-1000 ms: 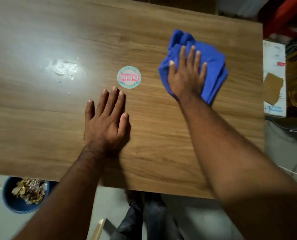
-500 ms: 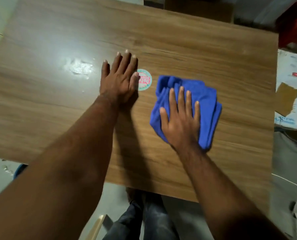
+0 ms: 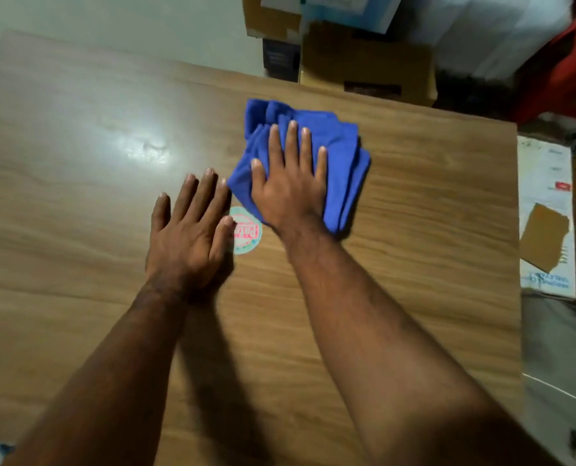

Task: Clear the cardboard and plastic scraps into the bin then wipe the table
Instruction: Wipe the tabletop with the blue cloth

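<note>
1. Blue cloth point(image 3: 342, 153) lies bunched on the wooden table point(image 3: 431, 213), upper centre of the frame, pressed flat under the right hand point(image 3: 290, 190), fingers straight and slightly spread.
2. The left hand point(image 3: 189, 240) rests flat at centre, fingers straight, beside a round sticker point(image 3: 248, 235).

Surface point(image 3: 397, 264) was brown with a streaky wood grain and a whitish glare patch at the left. Cloth point(image 3: 340, 146) was solid royal blue, no pattern. Round sticker point(image 3: 248, 237) had a teal rim, pale centre and pink-red lettering. Box point(image 3: 545, 183) off the right edge was white with a brown patch and a small red mark. Cartons point(image 3: 367, 62) behind were tan.
</note>
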Demonstrator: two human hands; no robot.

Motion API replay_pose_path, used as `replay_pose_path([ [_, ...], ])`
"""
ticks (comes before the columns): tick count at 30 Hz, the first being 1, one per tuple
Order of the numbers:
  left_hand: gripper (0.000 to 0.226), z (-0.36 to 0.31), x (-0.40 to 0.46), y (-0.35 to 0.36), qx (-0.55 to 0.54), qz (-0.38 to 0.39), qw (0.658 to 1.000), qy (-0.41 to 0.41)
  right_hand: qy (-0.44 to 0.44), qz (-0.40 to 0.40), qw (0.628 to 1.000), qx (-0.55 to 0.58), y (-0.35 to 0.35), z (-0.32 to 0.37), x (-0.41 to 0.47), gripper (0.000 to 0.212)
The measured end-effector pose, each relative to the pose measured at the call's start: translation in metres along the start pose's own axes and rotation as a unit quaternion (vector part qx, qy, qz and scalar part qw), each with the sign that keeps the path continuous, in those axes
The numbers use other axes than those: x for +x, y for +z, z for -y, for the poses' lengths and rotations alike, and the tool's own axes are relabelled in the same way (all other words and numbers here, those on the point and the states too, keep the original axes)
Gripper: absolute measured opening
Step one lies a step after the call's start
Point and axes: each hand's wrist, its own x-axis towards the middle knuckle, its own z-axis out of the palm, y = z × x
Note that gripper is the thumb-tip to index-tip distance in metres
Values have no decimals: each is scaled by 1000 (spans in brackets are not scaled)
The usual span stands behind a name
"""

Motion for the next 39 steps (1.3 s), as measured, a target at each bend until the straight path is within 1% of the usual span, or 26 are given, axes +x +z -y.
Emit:
replay_pose_path([
  [1, 62, -1, 0, 1, 5, -6, 1000, 1, 3, 32, 999, -7, 0, -8, 22, 67],
  [2, 61, -3, 0, 2, 6, -9, 1000, 1, 26, 48, 998, -10, -1, -25, 41, 68],
  [4, 62, -7, 3, 3, 2, -12, 1000, 2, 107, 51, 993, -21, -9, -75, 65, 68],
  [6, 62, -8, 2, 4, 5, -12, 1000, 2, 184, 58, 981, -24, -16, -117, 63, 69],
  [8, 63, -9, 4, 3, 5, -9, 1000, 4, 226, 49, 972, -26, -19, -110, 47, 71],
  [9, 63, -8, 5, 2, 2, -10, 1000, 3, 210, 35, 977, -27, -19, -89, 37, 71],
  [10, 62, -8, 5, 2, 1, -10, 1000, 3, 163, 35, 986, -27, -17, -63, 27, 72],
  [12, 62, -7, 2, 3, 6, -15, 1000, 1, 49, 63, 997, -24, -9, -14, 16, 71],
  [13, 62, -7, 3, 4, 11, -17, 1000, 3, 15, 78, 997, -21, -7, 3, 18, 70],
  [14, 62, -6, 3, 5, 13, -17, 1000, 4, -9, 100, 995, -14, -8, 10, 27, 70],
  [16, 62, -6, 3, 5, 12, -17, 1000, 4, -40, 132, 990, -13, -7, -1, 53, 70],
  [17, 62, -6, 2, 5, 11, -21, 1000, 2, -32, 135, 990, -17, -8, -16, 68, 70],
  [20, 62, -6, 3, 6, 3, -22, 1000, 2, 81, 115, 990, -18, -19, -88, 98, 69],
  [23, 63, -7, 3, 6, -4, -19, 1000, 3, 163, 99, 981, -38, -38, -160, 82, 70],
  [24, 63, -7, 3, 6, -3, -17, 1000, 2, 180, 96, 978, -43, -42, -172, 71, 70],
  [26, 62, -6, 3, 5, 0, -16, 1000, 2, 204, 90, 973, -48, -40, -168, 56, 71],
  [28, 62, -6, 4, 5, -1, -16, 1000, 6, 196, 66, 977, -42, -30, -134, 47, 71],
  [29, 62, -5, 5, 6, -6, -15, 1000, 6, 169, 42, 984, -36, -24, -110, 43, 71],
  [30, 62, -4, 5, 6, -9, -12, 1000, 7, 127, 22, 991, -29, -18, -83, 36, 70],
  [31, 62, -4, 4, 7, -9, -13, 1000, 8, 71, 20, 997, -28, -13, -55, 25, 71],
  [33, 61, -2, 3, 8, -6, -20, 1000, 7, -30, 43, 998, -44, -6, -12, -3, 69],
  [34, 61, -2, 4, 9, -8, -23, 1000, 10, -58, 45, 996, -44, -6, -2, -17, 67],
  [35, 61, -2, 4, 9, -11, -24, 1000, 12, -67, 34, 996, -43, -7, -3, -26, 66],
  [36, 61, -3, 3, 8, -14, -25, 1000, 12, -58, 20, 997, -42, -7, -13, -32, 65],
  [37, 61, -3, 4, 6, -17, -24, 1000, 12, -28, 0, 999, -44, -8, -28, -36, 64],
  [39, 61, -3, 7, 3, -29, -7, 999, 14, 60, -32, 995, -74, -13, -64, -54, 64],
])
